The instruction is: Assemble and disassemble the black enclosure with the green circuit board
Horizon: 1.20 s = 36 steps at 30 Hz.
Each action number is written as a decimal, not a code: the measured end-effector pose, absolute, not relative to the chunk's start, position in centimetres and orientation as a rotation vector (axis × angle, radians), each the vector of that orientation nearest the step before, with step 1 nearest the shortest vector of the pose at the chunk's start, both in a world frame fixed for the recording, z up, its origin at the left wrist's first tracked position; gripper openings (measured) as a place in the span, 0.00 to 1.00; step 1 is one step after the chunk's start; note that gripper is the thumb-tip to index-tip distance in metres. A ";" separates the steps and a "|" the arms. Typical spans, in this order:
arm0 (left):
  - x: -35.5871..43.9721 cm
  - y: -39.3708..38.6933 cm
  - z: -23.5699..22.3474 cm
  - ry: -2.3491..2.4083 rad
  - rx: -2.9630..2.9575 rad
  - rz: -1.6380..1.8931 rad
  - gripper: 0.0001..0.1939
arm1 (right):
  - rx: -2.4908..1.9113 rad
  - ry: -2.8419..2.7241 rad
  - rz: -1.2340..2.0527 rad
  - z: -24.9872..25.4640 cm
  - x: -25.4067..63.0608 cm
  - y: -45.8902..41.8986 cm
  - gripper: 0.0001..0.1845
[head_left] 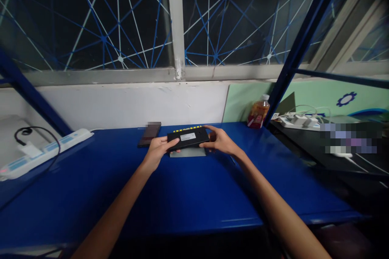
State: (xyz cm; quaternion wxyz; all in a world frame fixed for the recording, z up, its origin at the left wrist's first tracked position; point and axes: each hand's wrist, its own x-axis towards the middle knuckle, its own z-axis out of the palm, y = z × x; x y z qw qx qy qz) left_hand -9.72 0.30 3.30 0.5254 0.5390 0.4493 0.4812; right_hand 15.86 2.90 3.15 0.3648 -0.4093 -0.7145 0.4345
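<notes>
The single view looks from the wearer's head, forward and down across a blue table (194, 194); the forearms (121, 202) run in from the bottom edge to the left hand (155, 152) and right hand (224, 141) near the middle. It is a wide, fairly near view; the table's front edge shows low down, the windows (139, 16) fill most of the top

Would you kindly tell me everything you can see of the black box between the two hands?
The black box is flat and rectangular, its material unclear, perhaps card or plastic. Its visible face bears a whitish label with print too small to read; no opening shows. It is held tilted over the blue table, that face toward the camera. The left hand grips one end, thumb on the face; the right hand holds the other, thumb near the lower corner.
</notes>
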 end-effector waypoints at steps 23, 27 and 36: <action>-11.9 1.1 2.5 1.112 1.837 0.824 0.34 | -1.497 -2.270 0.389 4.3 16.9 1.9 0.36; -12.5 1.2 2.7 1.288 1.880 0.591 0.38 | -1.495 -2.370 0.311 4.1 16.4 1.7 0.38; -12.6 1.1 3.0 1.415 2.036 0.406 0.40 | -1.458 -2.490 0.188 3.0 16.0 1.9 0.36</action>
